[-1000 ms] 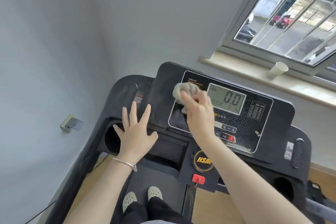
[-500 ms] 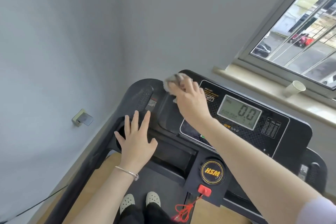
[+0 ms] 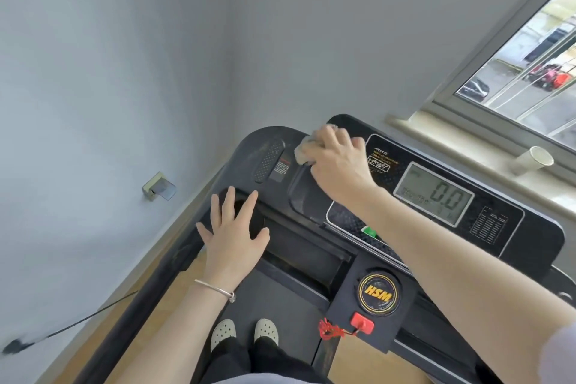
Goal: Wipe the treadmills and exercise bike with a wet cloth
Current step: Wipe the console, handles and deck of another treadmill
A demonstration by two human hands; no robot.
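I stand on a black treadmill whose console (image 3: 514, 227) has a grey display reading 0.0. My right hand (image 3: 338, 165) grips a crumpled grey cloth (image 3: 304, 151) and presses it on the console's upper left corner, left of the display. Most of the cloth is hidden under my fingers. My left hand (image 3: 233, 237) lies flat with spread fingers on the left side of the console, over a round cup holder (image 3: 252, 218). A silver bracelet sits on that wrist.
A paper cup (image 3: 533, 160) stands on the windowsill at the right, below a barred window. A red safety key (image 3: 361, 324) with a red cord hangs under the HSM badge. A wall socket (image 3: 157, 187) and a black cable (image 3: 78, 321) are at the left wall.
My right hand has carried the cloth from beside the display up and left to the console's top left corner. My left hand stayed flat on the left side.
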